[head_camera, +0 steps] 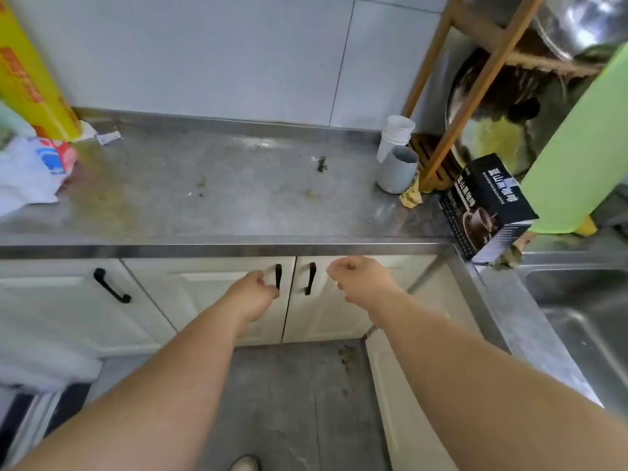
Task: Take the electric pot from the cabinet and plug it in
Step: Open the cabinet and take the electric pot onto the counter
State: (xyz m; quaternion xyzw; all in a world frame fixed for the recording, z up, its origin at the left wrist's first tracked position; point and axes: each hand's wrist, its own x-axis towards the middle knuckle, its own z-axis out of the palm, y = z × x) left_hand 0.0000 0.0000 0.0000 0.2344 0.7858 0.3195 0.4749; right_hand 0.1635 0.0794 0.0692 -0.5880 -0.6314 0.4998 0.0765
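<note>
The two white cabinet doors under the steel counter are closed, and no electric pot is visible. My left hand (pixel 259 294) is curved in a C, with thumb and fingers apart, right at the left door's black handle (pixel 278 276); its fingertips reach the handle's lower end. My right hand (pixel 362 282) hovers in front of the right door with its fingers curled in and nothing in them. It sits a hand's width to the right of the right door's black handle (pixel 310 278).
The steel counter (pixel 217 198) carries stacked cups (pixel 396 154), a black coffee box (pixel 489 205), a wooden rack (pixel 475 79) and a green board (pixel 584 147) on the right, with a yellow roll (pixel 30 79) and a plastic bag (pixel 27 175) on the left. A sink (pixel 591 317) lies at the right.
</note>
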